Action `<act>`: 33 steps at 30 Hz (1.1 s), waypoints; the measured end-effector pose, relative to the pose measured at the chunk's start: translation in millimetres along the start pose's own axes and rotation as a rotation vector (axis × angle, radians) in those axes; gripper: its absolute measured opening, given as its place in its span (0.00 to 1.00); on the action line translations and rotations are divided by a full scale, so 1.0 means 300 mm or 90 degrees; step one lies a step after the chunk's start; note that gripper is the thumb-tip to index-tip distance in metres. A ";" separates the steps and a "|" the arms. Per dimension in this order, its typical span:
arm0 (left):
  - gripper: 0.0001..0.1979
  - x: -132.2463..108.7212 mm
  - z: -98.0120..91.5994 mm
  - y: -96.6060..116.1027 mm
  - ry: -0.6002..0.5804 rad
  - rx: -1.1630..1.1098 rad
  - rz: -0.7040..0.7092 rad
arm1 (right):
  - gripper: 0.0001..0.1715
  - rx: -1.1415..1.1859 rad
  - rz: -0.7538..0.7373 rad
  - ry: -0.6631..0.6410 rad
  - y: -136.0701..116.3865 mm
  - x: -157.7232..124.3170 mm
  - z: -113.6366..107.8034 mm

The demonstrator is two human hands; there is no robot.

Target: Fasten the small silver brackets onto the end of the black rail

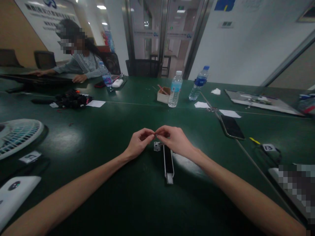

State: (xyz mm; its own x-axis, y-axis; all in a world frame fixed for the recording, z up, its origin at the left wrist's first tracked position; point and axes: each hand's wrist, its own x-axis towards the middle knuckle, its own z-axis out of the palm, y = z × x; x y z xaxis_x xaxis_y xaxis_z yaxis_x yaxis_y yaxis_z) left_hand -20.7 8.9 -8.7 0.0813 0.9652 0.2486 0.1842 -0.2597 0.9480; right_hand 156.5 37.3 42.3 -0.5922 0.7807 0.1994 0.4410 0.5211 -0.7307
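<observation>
At the middle of the green table (110,196), my left hand (140,141) and my right hand (176,139) meet with their fingertips pinched together. A tiny part, partly reddish, shows between the fingertips; it is too small to name. Just below the hands lies a small metal plate with holes (157,146). Beside it, under my right hand, is a long narrow device with a black face and a white rim (168,160). A light grey tab (169,178) sticks out at its near end. My right hand hides its far end.
Two water bottles (175,90) and a small open box (162,95) stand beyond my hands. A phone (232,127) lies to the right, a white fan (22,134) to the left. Across the table at the back left sits a person (83,62). A white tray (263,102) is at the far right.
</observation>
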 end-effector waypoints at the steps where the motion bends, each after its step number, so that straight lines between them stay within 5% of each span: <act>1: 0.10 0.002 0.002 -0.003 -0.005 -0.005 -0.003 | 0.06 0.009 -0.001 0.005 0.014 0.003 0.000; 14: 0.11 0.010 -0.007 -0.028 -0.033 -0.056 -0.025 | 0.08 -0.013 -0.069 0.023 0.073 0.011 0.030; 19: 0.10 0.005 0.000 -0.026 -0.041 0.075 0.000 | 0.10 -0.102 -0.103 0.059 0.076 -0.002 -0.003; 24: 0.09 0.005 0.001 -0.007 -0.101 0.258 0.015 | 0.08 -0.144 -0.095 0.130 0.177 -0.077 -0.061; 33: 0.09 0.008 -0.003 0.003 -0.170 0.326 -0.003 | 0.07 -0.152 -0.086 0.049 0.284 -0.157 -0.075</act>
State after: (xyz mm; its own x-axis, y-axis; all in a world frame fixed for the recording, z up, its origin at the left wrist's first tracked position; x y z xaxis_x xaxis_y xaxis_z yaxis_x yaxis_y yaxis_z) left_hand -21.4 10.9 -7.2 0.3112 0.9424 0.1226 0.6309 -0.3013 0.7150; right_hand 237.1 52.4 -14.6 -0.6078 0.7176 0.3401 0.5132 0.6818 -0.5214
